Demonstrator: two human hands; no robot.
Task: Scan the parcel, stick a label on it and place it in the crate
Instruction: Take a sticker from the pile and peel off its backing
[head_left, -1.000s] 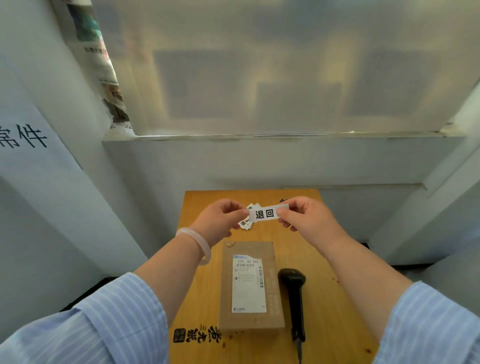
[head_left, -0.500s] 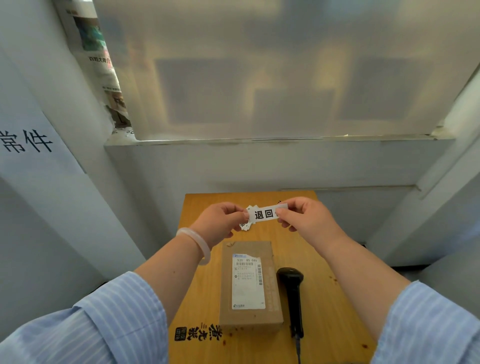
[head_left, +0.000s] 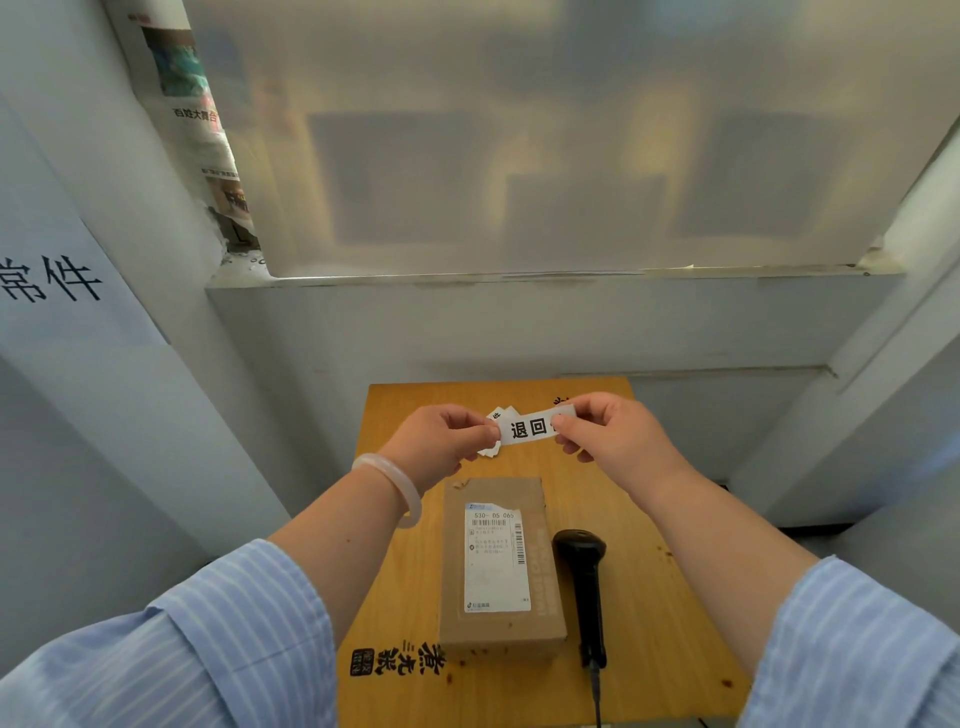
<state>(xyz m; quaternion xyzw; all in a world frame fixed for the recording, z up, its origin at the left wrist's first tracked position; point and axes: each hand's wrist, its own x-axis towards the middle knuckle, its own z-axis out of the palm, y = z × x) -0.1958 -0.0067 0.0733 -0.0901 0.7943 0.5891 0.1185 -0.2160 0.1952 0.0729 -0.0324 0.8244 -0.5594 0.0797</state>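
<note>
Both hands raised above the far half of the worktop (head_left: 405, 571), a small wooden top set against a pale wall. Left hand (head_left: 436, 447) and right hand (head_left: 608, 441) each pinch one end of a white label (head_left: 530, 428), thumb and forefinger closed on it, the strip stretched flat between them and printed with bold black characters. More white strips (head_left: 493, 415) fan out behind the left end of the label, held in the left hand; how many, cannot tell. The label hangs in the air beyond the parcel's far end, not touching it. Parcel (head_left: 501, 566): a brown cardboard box lying flat at the middle of the worktop, long side running away from the person, untouched by either hand. A white shipping slip (head_left: 496, 556) with barcodes is stuck on the parcel's top face. Just beside the parcel, on its right, a black handheld scanner (head_left: 584, 582) lies on the worktop, head toward the far side, its cord running off the near edge. Black printed characters mark the worktop at the parcel's near end. A pale bangle (head_left: 395, 486) sits on the left wrist; both forearms show blue striped sleeves pushed up. Above and beyond the parcel, a frosted window (head_left: 545, 135) over a ledge. No crate can be made out.
</note>
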